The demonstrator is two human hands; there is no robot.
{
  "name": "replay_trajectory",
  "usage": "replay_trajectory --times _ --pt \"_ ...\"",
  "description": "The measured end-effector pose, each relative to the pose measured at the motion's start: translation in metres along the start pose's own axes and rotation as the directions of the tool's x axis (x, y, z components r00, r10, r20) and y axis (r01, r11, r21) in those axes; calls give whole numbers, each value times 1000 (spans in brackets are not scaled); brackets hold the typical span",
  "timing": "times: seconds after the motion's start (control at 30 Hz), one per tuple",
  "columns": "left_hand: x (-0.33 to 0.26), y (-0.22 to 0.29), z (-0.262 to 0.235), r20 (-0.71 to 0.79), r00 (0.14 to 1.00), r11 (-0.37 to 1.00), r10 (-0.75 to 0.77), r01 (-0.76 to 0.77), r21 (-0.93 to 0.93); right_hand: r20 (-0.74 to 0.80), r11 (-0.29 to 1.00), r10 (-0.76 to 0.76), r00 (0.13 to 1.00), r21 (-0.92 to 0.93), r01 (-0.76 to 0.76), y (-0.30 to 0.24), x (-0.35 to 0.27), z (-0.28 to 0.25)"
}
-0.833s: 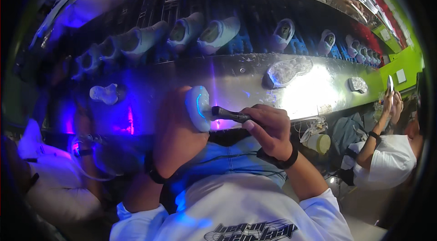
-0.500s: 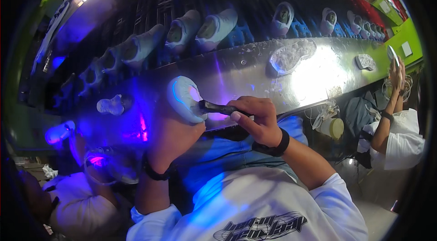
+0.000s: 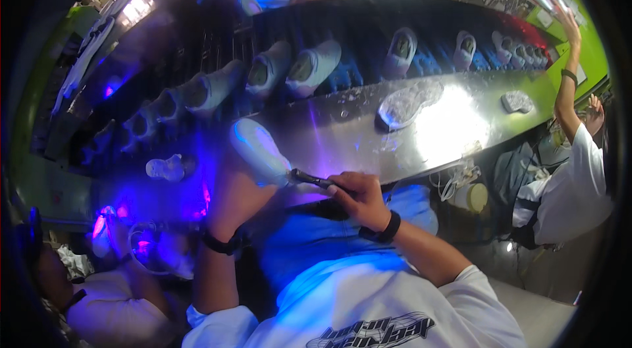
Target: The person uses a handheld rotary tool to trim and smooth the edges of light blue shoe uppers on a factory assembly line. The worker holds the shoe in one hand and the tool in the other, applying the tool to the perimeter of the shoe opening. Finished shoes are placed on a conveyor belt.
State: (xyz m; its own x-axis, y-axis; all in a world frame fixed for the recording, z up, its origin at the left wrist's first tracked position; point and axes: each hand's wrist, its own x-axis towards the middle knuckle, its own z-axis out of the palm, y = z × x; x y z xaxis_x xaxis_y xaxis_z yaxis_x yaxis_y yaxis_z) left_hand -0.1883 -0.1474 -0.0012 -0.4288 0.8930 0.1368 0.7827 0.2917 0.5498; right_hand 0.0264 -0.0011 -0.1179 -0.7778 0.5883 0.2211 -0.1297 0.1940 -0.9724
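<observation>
Gripped at its near end, a white shoe sole (image 3: 257,144) tilts up in my left hand (image 3: 242,198), lit bluish. The left fingers are wrapped behind it and partly hidden. My right hand (image 3: 362,198) pinches a black-handled brush (image 3: 312,178). The brush's working end meets the sole's near right edge; its bristles are hard to make out. Both hands are above the near edge of the metal bench.
A conveyor (image 3: 217,45) beyond the metal bench (image 3: 329,125) carries several white shoes (image 3: 315,69). Sole-shaped pads (image 3: 409,104) lie on the bench. Co-workers sit left and right (image 3: 566,183), another stands across. A pale tub (image 3: 470,197) hangs below the bench edge.
The sole has turned to show more of its length. The brush has moved slightly left and down to its near end. The right co-worker has raised an arm toward a rack.
</observation>
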Motion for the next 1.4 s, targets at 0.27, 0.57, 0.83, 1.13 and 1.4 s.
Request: replay_trajectory --times 0.27,0.57,0.83,1.13,1.4 --pt "-31 -54 25 -68 977 887 -201 152 -437 40 966 254 966 -50 -252 -26 -15 -30" --pt "-70 26 31 177 965 390 -195 242 -889 73 969 30 997 -248 -11 -107 -3 -47" --pt "-70 53 25 193 968 297 -160 233 -926 69 929 -96 993 -351 114 -117 -19 -58" --pt "-74 54 26 212 966 366 -148 252 -896 53 906 -81 995 -411 96 -129 -9 -61" --pt "-72 50 16 193 933 335 -303 294 -895 172 968 -8 985 -244 50 -127 -21 -71"
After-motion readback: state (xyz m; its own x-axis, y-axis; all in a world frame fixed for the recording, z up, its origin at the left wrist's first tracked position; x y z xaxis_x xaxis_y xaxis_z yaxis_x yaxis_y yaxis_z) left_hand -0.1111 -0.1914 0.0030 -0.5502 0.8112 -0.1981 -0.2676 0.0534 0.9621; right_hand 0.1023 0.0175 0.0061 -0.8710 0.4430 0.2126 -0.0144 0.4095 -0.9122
